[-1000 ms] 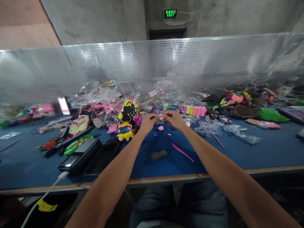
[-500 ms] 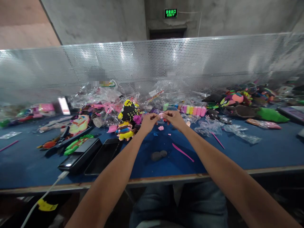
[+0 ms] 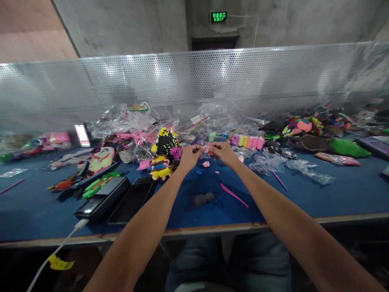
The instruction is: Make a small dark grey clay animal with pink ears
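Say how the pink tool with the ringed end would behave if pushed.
The pink tool is probably light, being so slim. Its smooth, even outline suggests stiffness. Flat on the blue table, it may slide rather than roll.

Pink modelling clay pc. (image 3: 206, 149): sm., pale, matte; exact shape n/a, partly hidden by fingers. Pinched btwn fingertips of L hand (image 3: 192, 157) & R hand (image 3: 224, 153), approx. mid-view. Looks held up off desk (image 3: 184, 213), tilt unclear. Pink clay lump (image 3: 206, 164): similar col., irreg., rounded edges, lying on desk just below held pc. in view, apart from both hands. Surface detail too sm. to tell.
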`<state>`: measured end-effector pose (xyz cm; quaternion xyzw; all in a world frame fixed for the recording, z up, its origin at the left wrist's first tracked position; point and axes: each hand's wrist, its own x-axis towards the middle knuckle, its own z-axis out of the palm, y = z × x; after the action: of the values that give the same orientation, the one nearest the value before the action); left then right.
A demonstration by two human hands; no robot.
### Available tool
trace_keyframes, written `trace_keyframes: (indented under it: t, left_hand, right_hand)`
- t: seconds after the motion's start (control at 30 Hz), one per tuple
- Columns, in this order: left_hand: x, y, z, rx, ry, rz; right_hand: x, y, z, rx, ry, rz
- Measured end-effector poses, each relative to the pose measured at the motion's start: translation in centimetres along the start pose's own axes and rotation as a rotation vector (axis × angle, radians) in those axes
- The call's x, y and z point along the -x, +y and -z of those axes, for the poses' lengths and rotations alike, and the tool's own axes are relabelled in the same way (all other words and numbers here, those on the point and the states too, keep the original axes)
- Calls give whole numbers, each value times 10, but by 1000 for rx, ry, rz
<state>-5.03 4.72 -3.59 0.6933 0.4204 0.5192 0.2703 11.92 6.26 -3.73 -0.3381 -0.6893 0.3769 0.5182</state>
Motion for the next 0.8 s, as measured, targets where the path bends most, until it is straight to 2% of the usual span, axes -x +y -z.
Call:
trace_keyframes:
  t: [0.17,0.23,0.3,0.33,0.37,0.4,0.47,0.53,0.63,0.7,0.8]
  left_hand:
    - [-3,2,0,-36,-40,37]
    - [-2,12,7,-66,-48,47]
    - [7,30,16,-137,-103,57]
    - [15,41,21,-247,-210,75]
    - [27,53,25,-336,-377,104]
    - [42,63,28,-395,-493,129]
    - [74,76,29,-504,-555,207]
    - [105,79,25,-625,-560,199]
    - [135,68,17,-649,-400,152]
    - [145,62,15,-486,-281,183]
    - [155,60,13,16,-182,260]
  right_hand:
    - [0,1,0,-18,44,-12]
    - [-1,1,2,-27,71,-14]
    - [-2,-1,4,-37,94,-17]
    - [-3,-3,5,-43,105,-19]
    - [-3,-6,7,-48,115,-22]
    - [-4,-10,9,-53,125,-24]
    - [-1,-22,12,-62,142,-24]
    - [8,-38,15,-69,139,-11]
    - [38,-65,16,-44,76,77]
    - [64,-79,15,-16,63,103]
    - [101,-92,9,-72,50,68]
